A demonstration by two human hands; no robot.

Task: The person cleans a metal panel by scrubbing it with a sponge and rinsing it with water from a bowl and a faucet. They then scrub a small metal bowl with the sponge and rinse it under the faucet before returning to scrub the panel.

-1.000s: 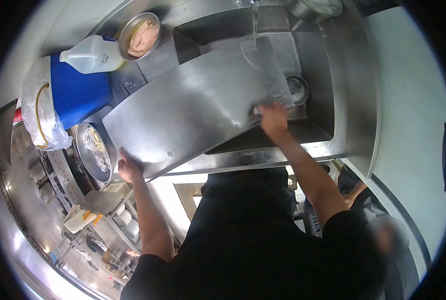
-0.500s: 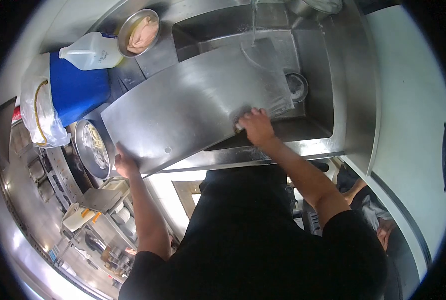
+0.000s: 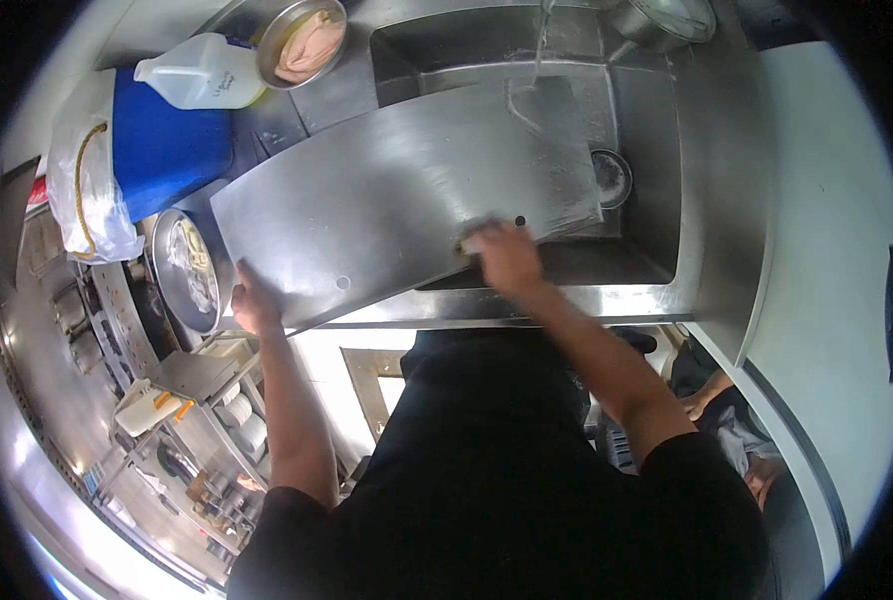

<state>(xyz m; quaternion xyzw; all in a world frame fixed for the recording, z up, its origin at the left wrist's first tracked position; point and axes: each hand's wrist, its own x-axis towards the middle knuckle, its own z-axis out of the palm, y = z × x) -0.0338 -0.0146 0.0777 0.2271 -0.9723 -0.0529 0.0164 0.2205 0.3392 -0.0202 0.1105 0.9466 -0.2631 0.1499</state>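
Stainless steel covers the whole work area: a deep sink basin (image 3: 657, 200) is set in a metal counter, with a white wall panel to its right.

1. Sheet position. A large flat stainless steel tray (image 3: 397, 200) lies across the front left part of the basin, tilted, with its far right corner under a thin stream of water (image 3: 541, 40) and its near left corner out over the counter edge. Two small holes show near its lower edge.

2. Left hand. The left hand (image 3: 254, 302) is closed on the near left corner of the tray, fingers under the edge and thumb on top.

3. Right hand. The right hand (image 3: 507, 255) presses down on the tray's lower right area, fingers curled over a small scrubbing pad (image 3: 472, 242); only a pale edge of the pad shows, and the hand is motion-blurred.

4. Surroundings.
- A round drain strainer (image 3: 612, 177) sits in the basin floor just beyond the tray's right edge.
- A metal bowl (image 3: 305, 40) with pale contents stands on the counter left of the basin.
- A translucent plastic jug (image 3: 202, 72) rests on a blue container (image 3: 162, 145), beside a clear plastic bag (image 3: 87, 200).
- A round metal pan (image 3: 187, 270) lies just left of the tray.
- Another person (image 3: 737, 440) is partly visible at lower right.
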